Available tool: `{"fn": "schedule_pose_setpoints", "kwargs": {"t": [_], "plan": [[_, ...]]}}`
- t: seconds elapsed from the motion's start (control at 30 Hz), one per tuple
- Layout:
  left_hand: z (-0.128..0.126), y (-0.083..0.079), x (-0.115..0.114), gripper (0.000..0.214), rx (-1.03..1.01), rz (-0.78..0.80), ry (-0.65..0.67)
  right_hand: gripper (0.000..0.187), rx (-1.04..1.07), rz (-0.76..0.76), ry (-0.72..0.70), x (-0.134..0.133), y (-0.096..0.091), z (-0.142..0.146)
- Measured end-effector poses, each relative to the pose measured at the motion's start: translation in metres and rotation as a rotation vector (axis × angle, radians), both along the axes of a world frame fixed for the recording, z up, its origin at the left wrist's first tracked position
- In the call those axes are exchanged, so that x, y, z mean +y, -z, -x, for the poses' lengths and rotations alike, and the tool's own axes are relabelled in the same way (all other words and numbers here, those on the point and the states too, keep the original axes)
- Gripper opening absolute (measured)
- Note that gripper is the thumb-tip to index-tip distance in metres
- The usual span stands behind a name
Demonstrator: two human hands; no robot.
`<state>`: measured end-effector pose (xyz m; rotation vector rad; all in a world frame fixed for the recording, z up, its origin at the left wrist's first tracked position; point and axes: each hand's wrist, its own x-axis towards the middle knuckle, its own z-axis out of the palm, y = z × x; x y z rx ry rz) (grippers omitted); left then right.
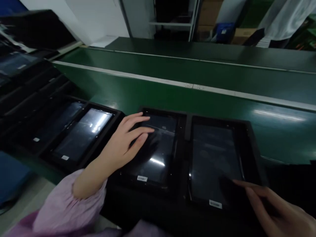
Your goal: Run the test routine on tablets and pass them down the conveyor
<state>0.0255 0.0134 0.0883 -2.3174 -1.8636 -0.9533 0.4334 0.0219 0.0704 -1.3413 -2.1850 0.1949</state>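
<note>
My left hand [125,141] is open, fingers spread, over the upper left part of a dark glass display panel [158,144]. The panel lies in the left compartment of a black tray [189,128] and bears a small white barcode label [142,178] at its near edge. In the right compartment lies a second display panel [214,154], also with a white label [215,204]. My right hand [278,207] is at that panel's lower right, thumb and forefinger close together. A dark patch lies by these fingertips; whether they hold something is too dark to make out.
Another black tray [120,115] with two display panels stands to the left, beside stacked dark trays [29,89]. Behind runs a green work surface [148,89] with a pale strip [158,80]. A person in light clothing [283,23] is at the back right, near boxes and shelves.
</note>
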Motion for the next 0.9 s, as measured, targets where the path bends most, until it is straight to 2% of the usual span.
{"fn": "schedule_pose_setpoints", "kwargs": {"t": [0.1,0.2,0.37,0.47,0.57,0.63,0.77,0.83,0.9], "plan": [[0.002,0.005,-0.027,0.029,0.062,0.101,0.12,0.024,0.046,0.022,-0.071,-0.007,-0.004,0.002],[0.003,0.017,-0.044,0.028,0.171,0.206,0.234,0.023,0.076,0.043,-0.132,-0.008,0.001,0.0],[0.002,0.028,-0.059,0.031,0.157,0.249,0.191,0.022,0.08,0.045,-0.165,-0.007,0.009,-0.001],[0.003,0.031,-0.065,0.032,0.133,0.276,0.134,0.016,0.068,0.032,-0.27,-0.004,0.007,0.0],[0.004,0.037,-0.065,0.033,0.11,0.305,0.089,0.019,0.127,0.038,-0.33,-0.001,0.001,0.004],[0.004,0.042,-0.059,0.034,0.11,0.314,0.018,0.023,0.172,0.046,-0.35,0.0,-0.002,0.005],[0.0,0.046,-0.039,0.045,0.081,0.336,-0.319,0.019,0.137,0.066,-0.424,-0.001,-0.001,0.004],[-0.004,0.043,-0.031,0.055,0.001,0.321,-0.441,0.018,0.08,0.062,-0.367,-0.001,0.001,0.003],[-0.01,0.039,-0.026,0.061,-0.101,0.316,-0.533,0.023,0.028,0.042,-0.225,0.0,0.004,0.005]]}}
